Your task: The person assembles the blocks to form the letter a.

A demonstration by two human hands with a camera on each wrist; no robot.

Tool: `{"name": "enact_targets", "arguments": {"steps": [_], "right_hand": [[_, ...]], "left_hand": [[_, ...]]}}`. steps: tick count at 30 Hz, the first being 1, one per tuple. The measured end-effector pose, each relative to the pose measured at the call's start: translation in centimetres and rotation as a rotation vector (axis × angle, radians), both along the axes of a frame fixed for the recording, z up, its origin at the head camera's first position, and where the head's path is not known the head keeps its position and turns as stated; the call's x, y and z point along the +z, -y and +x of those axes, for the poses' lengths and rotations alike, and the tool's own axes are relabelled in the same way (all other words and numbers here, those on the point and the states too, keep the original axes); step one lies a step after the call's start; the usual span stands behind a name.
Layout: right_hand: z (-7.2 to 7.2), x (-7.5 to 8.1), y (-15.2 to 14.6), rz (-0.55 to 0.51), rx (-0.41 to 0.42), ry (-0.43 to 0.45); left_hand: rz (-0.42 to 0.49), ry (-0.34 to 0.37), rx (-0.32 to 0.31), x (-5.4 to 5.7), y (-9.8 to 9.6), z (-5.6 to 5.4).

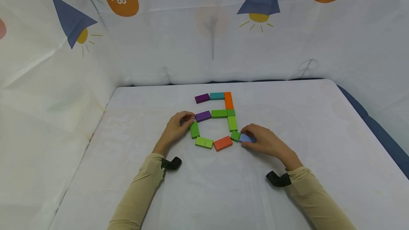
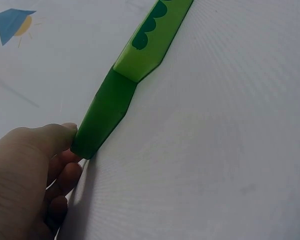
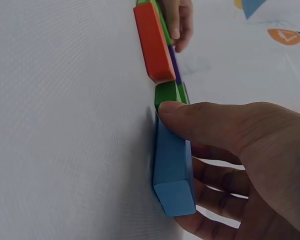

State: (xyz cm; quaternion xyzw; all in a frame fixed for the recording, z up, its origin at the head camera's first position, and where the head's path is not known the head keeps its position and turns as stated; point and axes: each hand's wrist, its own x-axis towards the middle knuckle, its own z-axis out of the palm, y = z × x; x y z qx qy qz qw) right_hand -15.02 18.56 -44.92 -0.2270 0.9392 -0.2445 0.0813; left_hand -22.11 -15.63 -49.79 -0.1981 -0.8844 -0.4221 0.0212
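Observation:
My right hand (image 1: pixel 263 140) pinches a light blue block (image 3: pixel 172 155) between thumb and fingers, low over the white table. The block's far end is beside a small dark green block (image 1: pixel 235 136). My left hand (image 1: pixel 175 127) has its thumb and fingertips around the upper end of a green block (image 2: pixel 104 115), close to the left end of a purple block (image 1: pixel 203 116). A light green block (image 1: pixel 203 143) with a dark scalloped pattern touches the green one. An orange-red block (image 1: pixel 223 143) continues the lower row toward the dark green block.
Farther back, a dark purple block (image 1: pixel 202 98), a teal block (image 1: pixel 217 96) and an orange block (image 1: pixel 228 100) join the figure. Green blocks (image 1: pixel 219 114) form its middle and right side. White printed cloth (image 1: pixel 179 45) hangs behind the table (image 1: pixel 153 105).

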Motion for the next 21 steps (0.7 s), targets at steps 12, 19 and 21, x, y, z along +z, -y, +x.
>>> {"name": "enact_targets", "arguments": {"steps": [12, 19, 21], "right_hand": [[-0.12, -0.06, 0.18, 0.017, -0.005, 0.015], [-0.23, -0.12, 0.18, 0.031, 0.001, 0.005], [-0.24, -0.10, 0.20, 0.031, 0.002, 0.003]], "left_hand": [[0.012, 0.001, -0.012, 0.08, 0.02, -0.09], [0.002, -0.004, -0.012, 0.09, 0.05, -0.08], [0.005, -0.005, -0.011, 0.13, 0.06, -0.05]]}}
